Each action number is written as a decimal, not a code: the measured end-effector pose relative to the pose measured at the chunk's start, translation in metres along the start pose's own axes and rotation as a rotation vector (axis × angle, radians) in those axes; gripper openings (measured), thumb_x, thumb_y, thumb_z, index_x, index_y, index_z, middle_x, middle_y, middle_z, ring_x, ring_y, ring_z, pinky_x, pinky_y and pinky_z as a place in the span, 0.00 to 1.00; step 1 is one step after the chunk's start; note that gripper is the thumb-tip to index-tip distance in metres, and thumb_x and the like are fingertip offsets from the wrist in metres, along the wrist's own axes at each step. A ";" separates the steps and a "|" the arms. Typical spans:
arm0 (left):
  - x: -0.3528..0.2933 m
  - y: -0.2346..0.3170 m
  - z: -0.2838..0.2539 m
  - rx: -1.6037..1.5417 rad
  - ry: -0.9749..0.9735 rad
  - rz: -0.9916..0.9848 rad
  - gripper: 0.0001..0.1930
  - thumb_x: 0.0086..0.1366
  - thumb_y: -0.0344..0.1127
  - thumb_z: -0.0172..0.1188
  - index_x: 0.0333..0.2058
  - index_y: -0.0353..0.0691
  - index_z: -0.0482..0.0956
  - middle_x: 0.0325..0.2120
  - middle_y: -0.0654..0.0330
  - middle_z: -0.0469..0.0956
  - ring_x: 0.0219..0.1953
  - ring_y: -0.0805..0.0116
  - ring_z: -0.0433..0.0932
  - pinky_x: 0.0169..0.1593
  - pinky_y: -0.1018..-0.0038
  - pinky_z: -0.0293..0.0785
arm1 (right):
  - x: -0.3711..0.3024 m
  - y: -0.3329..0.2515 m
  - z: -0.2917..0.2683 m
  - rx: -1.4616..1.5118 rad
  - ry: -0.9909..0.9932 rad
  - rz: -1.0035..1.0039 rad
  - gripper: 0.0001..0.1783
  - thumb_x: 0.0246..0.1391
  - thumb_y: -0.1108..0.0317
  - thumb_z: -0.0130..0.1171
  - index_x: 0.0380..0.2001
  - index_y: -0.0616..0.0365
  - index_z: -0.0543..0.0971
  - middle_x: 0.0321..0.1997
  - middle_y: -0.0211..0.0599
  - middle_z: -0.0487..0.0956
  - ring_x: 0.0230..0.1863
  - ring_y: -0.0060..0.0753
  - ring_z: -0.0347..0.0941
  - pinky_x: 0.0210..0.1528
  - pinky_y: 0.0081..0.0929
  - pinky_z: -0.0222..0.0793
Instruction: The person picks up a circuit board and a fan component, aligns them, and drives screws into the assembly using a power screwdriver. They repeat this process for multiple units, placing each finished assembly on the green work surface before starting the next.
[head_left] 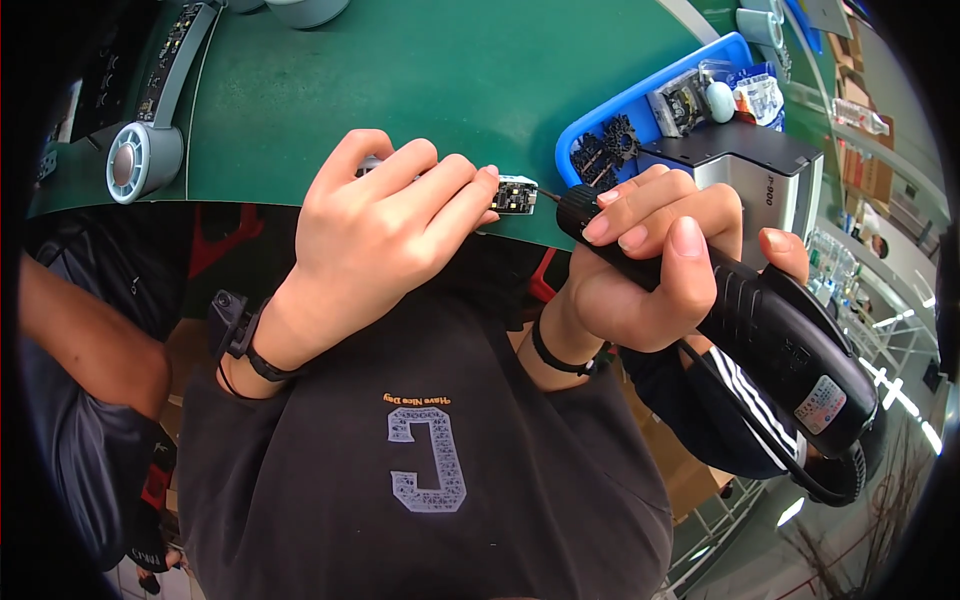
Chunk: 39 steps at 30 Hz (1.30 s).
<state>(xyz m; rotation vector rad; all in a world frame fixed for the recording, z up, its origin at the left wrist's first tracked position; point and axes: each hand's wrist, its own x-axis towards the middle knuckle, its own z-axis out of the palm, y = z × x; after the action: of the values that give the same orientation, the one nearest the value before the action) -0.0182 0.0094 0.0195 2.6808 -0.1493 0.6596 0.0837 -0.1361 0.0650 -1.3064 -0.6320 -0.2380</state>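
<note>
My left hand (395, 215) is closed around a narrow part with a circuit board (516, 195), held at the front edge of the green table. Most of that part is hidden under my fingers; its light-edged right end with small components sticks out. In my right hand (665, 235) lies a black electric screwdriver (785, 345), tilted, with its cable trailing from the rear end. The thin bit points left and reaches the exposed end of the part; whether it sits in a screw, I cannot tell.
A blue bin (645, 82) at the right holds small black parts (605, 150) and bagged pieces. In front of it stands a black-and-silver box (740, 150). On the green table (400, 70), a grey-blue part with a round end (145, 165) lies left. Another person's arm (95, 340) is at left.
</note>
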 end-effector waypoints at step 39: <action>0.006 0.007 -0.006 0.032 -0.041 0.046 0.13 0.61 0.43 0.74 0.41 0.45 0.87 0.34 0.72 0.83 0.34 0.73 0.79 0.43 0.69 0.72 | -0.001 -0.053 -0.075 -0.063 0.501 -0.261 0.16 0.66 0.57 0.49 0.25 0.50 0.65 0.21 0.27 0.64 0.16 0.25 0.61 0.25 0.23 0.59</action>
<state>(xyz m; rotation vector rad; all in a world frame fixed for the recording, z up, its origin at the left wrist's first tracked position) -0.0170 0.0054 0.0294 2.7304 -0.2134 0.6259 0.0788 -0.2211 0.0989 -1.1601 -0.3647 -0.7772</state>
